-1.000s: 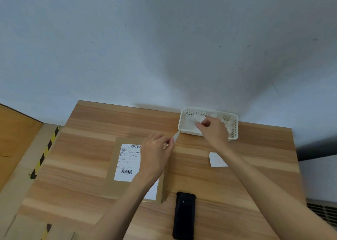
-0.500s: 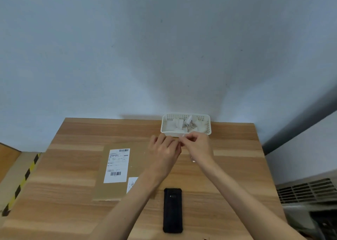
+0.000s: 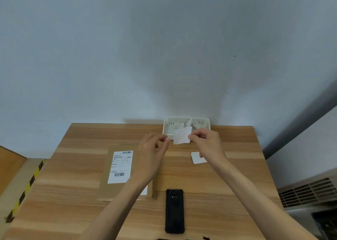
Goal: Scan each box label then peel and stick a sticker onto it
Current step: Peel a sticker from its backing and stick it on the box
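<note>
Right hand pinching a white sticker sheet near the surface's far edge, left hand pinching its peeled strip, box below, basket behind

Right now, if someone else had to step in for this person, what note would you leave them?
Right hand pinches a white sticker sheet in the air in front of the basket. Left hand pinches its left edge, apparently peeling.
Cardboard box lies flat at left, its label facing up. Black scanner lies beside it. A loose white slip lies under the right wrist.
Left: finish peeling, then stick the sticker on the box. Whether the label is scanned is not visible.
</note>
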